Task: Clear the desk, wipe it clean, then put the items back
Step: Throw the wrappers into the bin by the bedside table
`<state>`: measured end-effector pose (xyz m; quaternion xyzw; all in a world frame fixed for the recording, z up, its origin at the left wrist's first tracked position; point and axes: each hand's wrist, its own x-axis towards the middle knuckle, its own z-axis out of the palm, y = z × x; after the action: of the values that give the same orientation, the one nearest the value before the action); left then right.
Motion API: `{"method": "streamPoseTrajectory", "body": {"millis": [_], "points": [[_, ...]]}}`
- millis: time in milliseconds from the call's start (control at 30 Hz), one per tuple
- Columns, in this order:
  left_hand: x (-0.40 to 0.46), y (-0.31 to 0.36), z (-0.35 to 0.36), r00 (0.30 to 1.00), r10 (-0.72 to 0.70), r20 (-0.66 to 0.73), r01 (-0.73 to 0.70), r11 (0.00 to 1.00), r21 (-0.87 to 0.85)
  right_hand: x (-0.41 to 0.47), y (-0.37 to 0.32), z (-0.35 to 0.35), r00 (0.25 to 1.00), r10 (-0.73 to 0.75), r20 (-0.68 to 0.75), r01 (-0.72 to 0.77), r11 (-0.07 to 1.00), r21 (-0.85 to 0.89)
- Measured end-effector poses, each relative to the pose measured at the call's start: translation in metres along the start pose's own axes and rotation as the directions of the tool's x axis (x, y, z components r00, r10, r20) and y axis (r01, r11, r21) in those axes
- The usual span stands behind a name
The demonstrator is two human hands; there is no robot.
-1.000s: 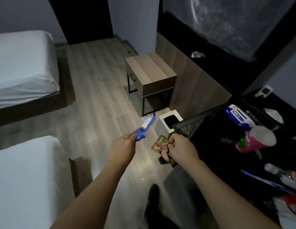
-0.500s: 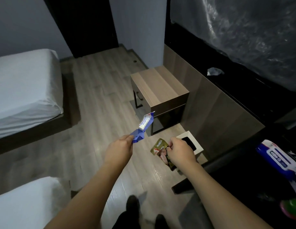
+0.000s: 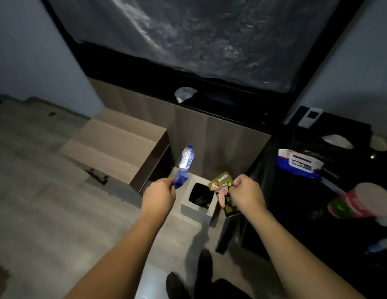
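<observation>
Nearest, two dark shoes stand on the pale wood-grain floor. Above them both bare forearms reach forward. The left hand pinches the crumpled lower end of a glossy blue and white wrapper, which stands up tall and narrow from the fingers. The right hand has its fingers curled round a bunch of thin foil sachets: an olive-green one on top, pinkish ones under it and a dark one hanging lowest; their print is too blurred to read.

Between and just beyond the hands sits a square grey waste bin with a dark liner showing in its square opening. The sachets hang over its right rim, the wrapper above its left corner.

To the right, the black worktop carries a soft blue and white pack of wet wipes, a pink and green plastic cup lying on its side nearer, and a black tissue box farther back.

Left of the bin stands a boxy wooden bedside cabinet. Farthest, a wrinkled sheet of plastic film covers a dark panel, with a crumpled white tissue on the ledge below it.
</observation>
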<state>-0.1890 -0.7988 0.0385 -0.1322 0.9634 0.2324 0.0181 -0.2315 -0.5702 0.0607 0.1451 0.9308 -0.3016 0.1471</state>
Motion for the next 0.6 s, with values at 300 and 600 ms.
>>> {"method": "streamPoseTrajectory", "body": {"millis": [300, 600], "points": [[0.075, 0.011, 0.009, 0.984, 0.104, 0.146, -0.098, 0.994, -0.045, 0.054, -0.008, 0.024, 0.985, 0.159, -0.067, -0.144, 0.972, 0.184], [0.200, -0.067, 0.156, 0.949, 0.172, 0.262, -0.128, 0.976, -0.178, 0.163, 0.036, 0.175, 0.960, 0.240, -0.144, -0.203, 0.952, 0.230]]}}
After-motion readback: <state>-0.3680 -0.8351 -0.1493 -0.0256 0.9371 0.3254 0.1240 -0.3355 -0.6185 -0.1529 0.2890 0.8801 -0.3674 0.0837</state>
